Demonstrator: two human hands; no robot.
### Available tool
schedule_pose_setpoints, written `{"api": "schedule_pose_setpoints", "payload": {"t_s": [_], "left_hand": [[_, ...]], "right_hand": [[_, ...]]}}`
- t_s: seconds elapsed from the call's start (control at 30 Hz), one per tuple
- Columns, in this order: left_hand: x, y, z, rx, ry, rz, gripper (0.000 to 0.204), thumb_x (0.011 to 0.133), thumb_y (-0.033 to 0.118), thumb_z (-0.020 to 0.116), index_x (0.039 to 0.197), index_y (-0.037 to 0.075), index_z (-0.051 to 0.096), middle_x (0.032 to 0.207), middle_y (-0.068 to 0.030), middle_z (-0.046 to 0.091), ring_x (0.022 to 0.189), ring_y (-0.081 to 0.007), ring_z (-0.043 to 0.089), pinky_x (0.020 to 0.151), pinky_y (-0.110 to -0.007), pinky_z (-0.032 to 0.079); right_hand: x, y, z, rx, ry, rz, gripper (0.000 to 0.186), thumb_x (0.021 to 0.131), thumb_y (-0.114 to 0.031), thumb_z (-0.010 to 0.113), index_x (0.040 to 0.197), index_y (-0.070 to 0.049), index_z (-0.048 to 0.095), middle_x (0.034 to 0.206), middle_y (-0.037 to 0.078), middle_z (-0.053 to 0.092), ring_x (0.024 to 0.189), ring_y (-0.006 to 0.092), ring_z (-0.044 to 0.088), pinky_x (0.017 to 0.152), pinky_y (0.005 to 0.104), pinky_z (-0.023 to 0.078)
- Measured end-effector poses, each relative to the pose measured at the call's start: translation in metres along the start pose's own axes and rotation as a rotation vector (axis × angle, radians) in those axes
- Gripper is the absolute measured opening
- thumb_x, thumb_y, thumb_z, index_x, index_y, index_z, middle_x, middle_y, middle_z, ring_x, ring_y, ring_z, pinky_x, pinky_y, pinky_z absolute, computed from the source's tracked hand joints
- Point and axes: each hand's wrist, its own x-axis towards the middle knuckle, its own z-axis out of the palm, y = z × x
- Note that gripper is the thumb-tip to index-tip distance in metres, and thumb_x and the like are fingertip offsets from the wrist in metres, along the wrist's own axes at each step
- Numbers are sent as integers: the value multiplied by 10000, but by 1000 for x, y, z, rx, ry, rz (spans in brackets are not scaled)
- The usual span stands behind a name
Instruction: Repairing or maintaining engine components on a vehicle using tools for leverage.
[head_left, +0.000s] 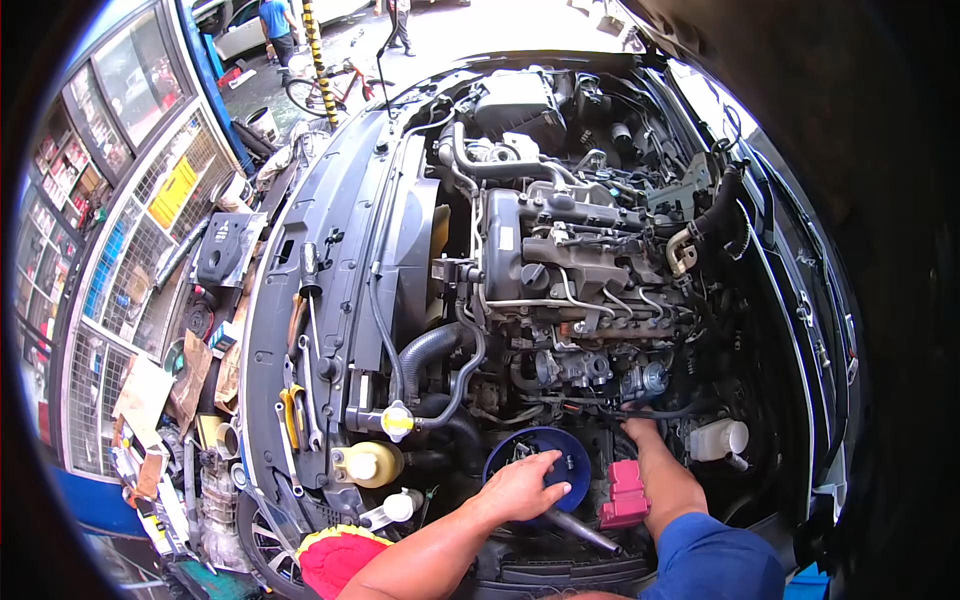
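My left hand (524, 482) reaches over a blue bowl (496, 462) with small metal parts in it, its thumb apart from the bent fingers and nothing visible in them. My right hand (640, 428) reaches down into the engine bay beside a metal engine component (644, 381) and under a black hose; its fingertips are hidden. A pink plastic cover (624, 495) lies beside my right forearm. A metal bar (583, 532) extends from below the bowl. The engine (515, 240) fills the middle of the view.
Wrenches and screwdrivers (307, 395) lie along the car's front panel, near a red and yellow cloth (335, 560). At left stand cluttered parts and cardboard (145, 390) before caged shelving. Behind are a bicycle (305, 92), a striped pole and two people (277, 30).
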Motion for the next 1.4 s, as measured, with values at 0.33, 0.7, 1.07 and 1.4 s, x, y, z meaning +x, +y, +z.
{"api": "schedule_pose_setpoints", "payload": {"t_s": [0.33,0.7,1.07,1.4], "left_hand": [[-3,-2,0,-6,8,-11,666,905,382,646,1414,-5,459,1274,-205,624,1214,-347,582,1033,-414,458],[1,5,0,-1,33,55,663,884,368,685,1396,-2,483,1232,-195,649,1138,-337,627,976,-404,493],[-1,-12,10,6,146,104,641,822,305,759,1331,-19,540,1126,-203,675,998,-333,674,883,-397,537],[6,3,3,-87,97,5,637,832,278,748,1348,-22,527,1167,-219,663,1068,-344,656,931,-407,520]], "right_hand": [[2,-39,-3,911,126,794,177,980,-246,600,1110,-127,610,980,87,660,883,266,661,765,443,552],[9,6,-5,544,134,633,217,950,-192,640,1132,-77,620,1049,76,645,898,248,654,712,428,577],[-11,-60,-18,980,297,917,140,939,-207,673,937,-67,666,776,71,662,746,185,621,630,382,505],[6,-53,-21,310,71,550,258,973,-322,626,974,-66,658,806,73,657,700,212,633,594,354,528]]}}
